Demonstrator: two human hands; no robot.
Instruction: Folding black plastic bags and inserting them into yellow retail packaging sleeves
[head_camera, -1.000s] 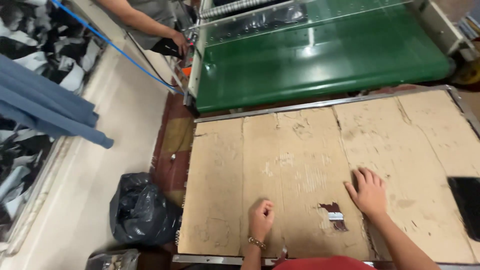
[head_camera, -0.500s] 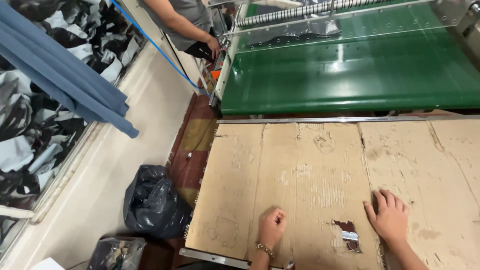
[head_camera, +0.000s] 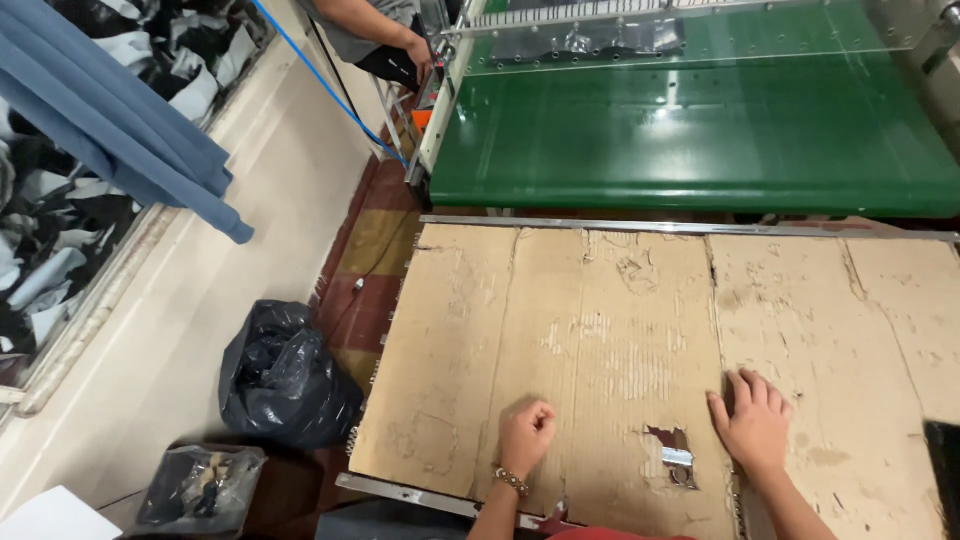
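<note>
Green conveyor belt (head_camera: 690, 130), black rubbish bag (head_camera: 285, 375) on floor, hanging blue cloth (head_camera: 120, 130).

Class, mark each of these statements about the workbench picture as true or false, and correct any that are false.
1. The left hand rests as a closed fist on the cardboard sheet. True.
2. The right hand holds a pair of scissors. False: it lies flat and empty on the cardboard.
3. A black plastic bag sits on the floor left of the table. True.
4. The conveyor belt is red. False: it is green.
5. The cardboard is torn between the two hands. True.
</note>
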